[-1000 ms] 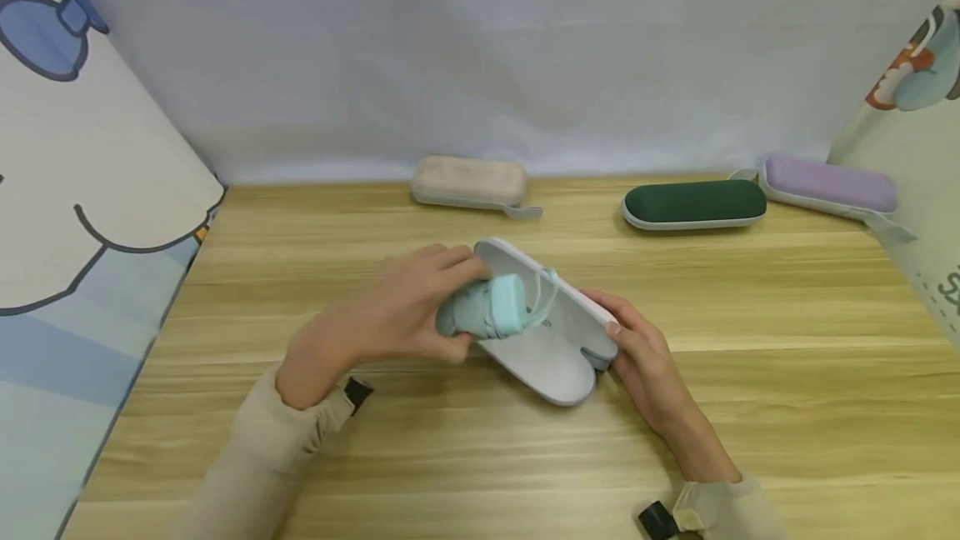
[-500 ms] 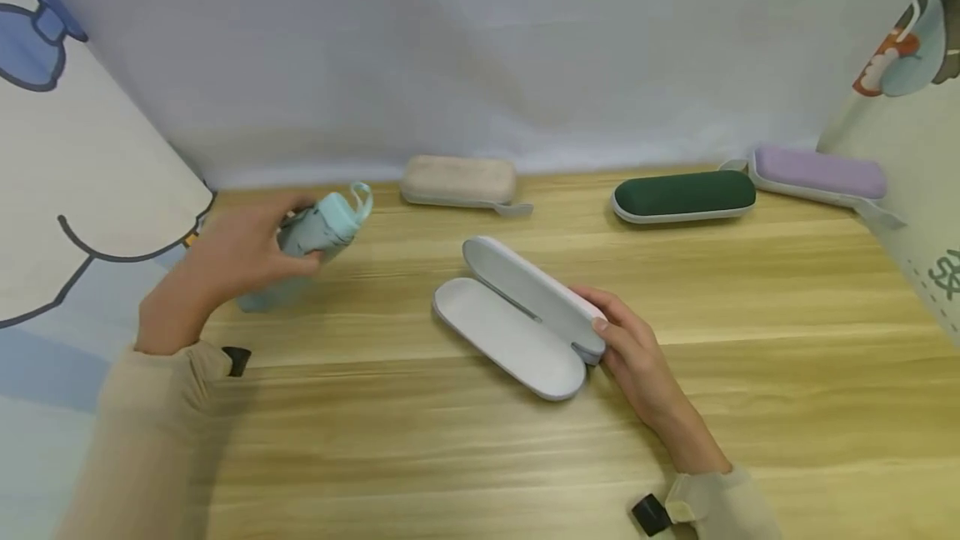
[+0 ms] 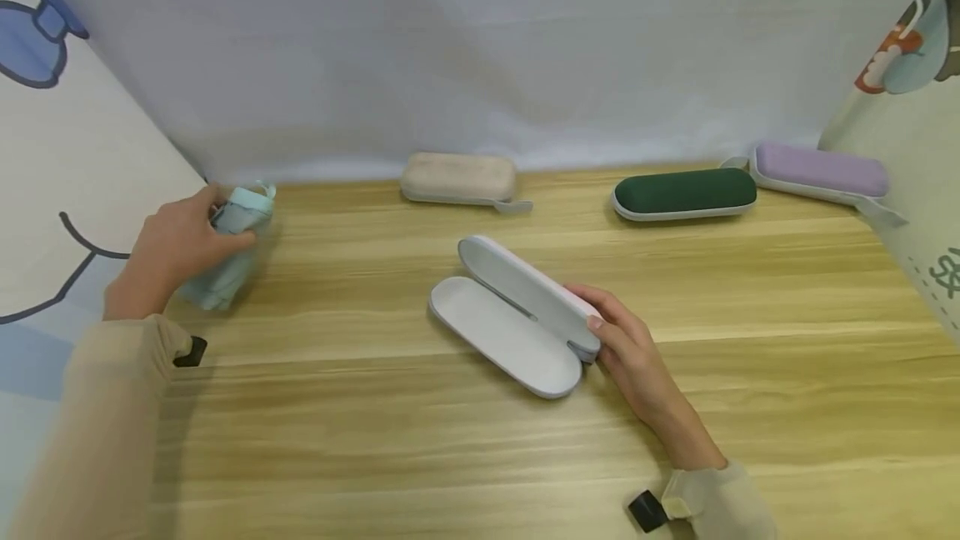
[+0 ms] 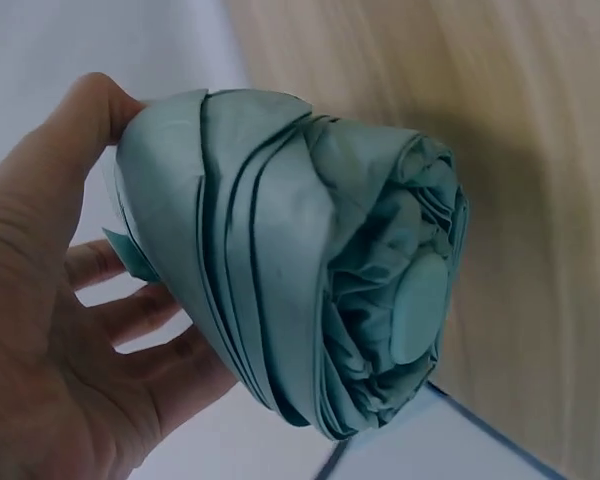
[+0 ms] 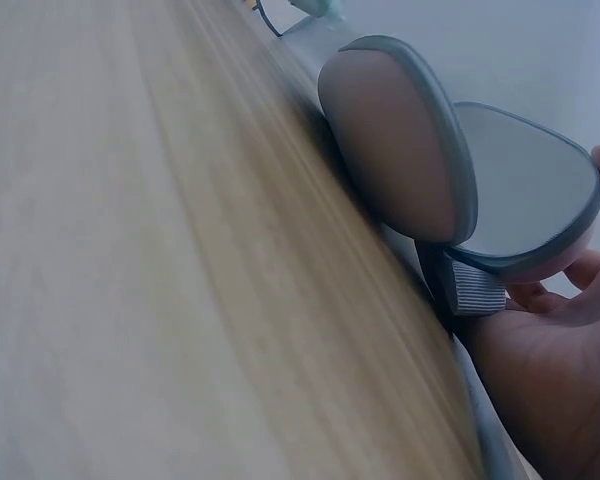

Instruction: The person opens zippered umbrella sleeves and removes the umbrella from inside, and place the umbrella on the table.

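Note:
At the table's far left, my left hand (image 3: 176,236) grips a folded teal compact umbrella (image 3: 231,261) with thumb and fingers around it. Its light-blue handle end with a loop points up and away. The left wrist view shows the pleated fabric of the umbrella (image 4: 250,250) and its bunched lower end; whether it touches the table I cannot tell. Mid-table, a hinged eyeglass case (image 3: 510,336) lies open, pale grey inside. My right hand (image 3: 637,361) holds the right end of its raised lid, thumb on the rim. In the right wrist view the case (image 5: 410,150) appears end-on.
Along the back of the table (image 3: 420,457) lie a beige case (image 3: 459,177), a dark green case (image 3: 684,194) and a lilac case (image 3: 819,170), all closed. A white cloth (image 3: 480,48) rises behind them. Printed panels stand at both sides.
My left hand has carried the umbrella from over the open case to the table's far left. The right hand keeps its hold on the lid, and the case lies nearly as before.

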Demonstrator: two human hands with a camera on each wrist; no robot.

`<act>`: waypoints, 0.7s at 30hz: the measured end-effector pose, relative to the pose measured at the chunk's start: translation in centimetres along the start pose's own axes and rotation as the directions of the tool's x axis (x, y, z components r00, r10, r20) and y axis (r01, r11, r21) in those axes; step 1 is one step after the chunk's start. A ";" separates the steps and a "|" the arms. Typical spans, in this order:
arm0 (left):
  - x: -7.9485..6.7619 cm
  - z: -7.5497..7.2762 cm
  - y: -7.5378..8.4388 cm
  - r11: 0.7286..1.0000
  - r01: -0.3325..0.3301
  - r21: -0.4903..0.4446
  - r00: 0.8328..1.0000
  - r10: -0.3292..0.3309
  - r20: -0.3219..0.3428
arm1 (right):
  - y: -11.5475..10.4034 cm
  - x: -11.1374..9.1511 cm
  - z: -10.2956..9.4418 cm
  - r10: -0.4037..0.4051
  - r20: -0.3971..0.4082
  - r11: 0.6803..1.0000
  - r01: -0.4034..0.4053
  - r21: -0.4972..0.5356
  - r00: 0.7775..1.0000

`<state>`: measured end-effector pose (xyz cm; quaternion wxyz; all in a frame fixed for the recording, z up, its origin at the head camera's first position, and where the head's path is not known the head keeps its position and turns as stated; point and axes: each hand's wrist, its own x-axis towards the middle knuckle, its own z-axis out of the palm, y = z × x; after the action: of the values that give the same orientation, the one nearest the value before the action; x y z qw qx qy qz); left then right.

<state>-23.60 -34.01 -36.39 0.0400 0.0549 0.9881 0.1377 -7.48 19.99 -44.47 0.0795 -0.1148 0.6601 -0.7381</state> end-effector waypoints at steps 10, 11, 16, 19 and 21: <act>0.0 0.9 -2.9 0.993 0.111 0.044 0.978 -0.117 0.174 | 0.0 0.0 0.3 -0.002 -0.013 1.000 0.002 0.013 1.000; 0.1 0.9 -2.9 0.993 0.108 0.050 0.973 -0.116 0.198 | 0.0 0.0 0.3 -0.003 -0.015 1.000 0.003 0.012 1.000; 0.5 0.6 -2.8 0.994 0.086 0.065 0.945 -0.102 0.310 | -0.1 0.0 0.2 0.012 -0.012 1.000 -0.012 0.011 1.000; 0.8 0.1 -1.9 0.994 0.077 0.079 0.925 -0.101 0.366 | 0.0 0.0 0.1 0.012 -0.010 1.000 -0.012 0.009 1.000; 1.1 -0.4 -0.9 0.993 0.060 0.100 0.911 -0.095 0.402 | 0.0 0.0 0.1 0.007 -0.012 1.000 -0.007 0.007 1.000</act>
<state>-24.78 -34.88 -36.36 0.2474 0.0448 0.9646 0.0790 -7.50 19.91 -44.51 0.0787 -0.1077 0.6585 -0.7407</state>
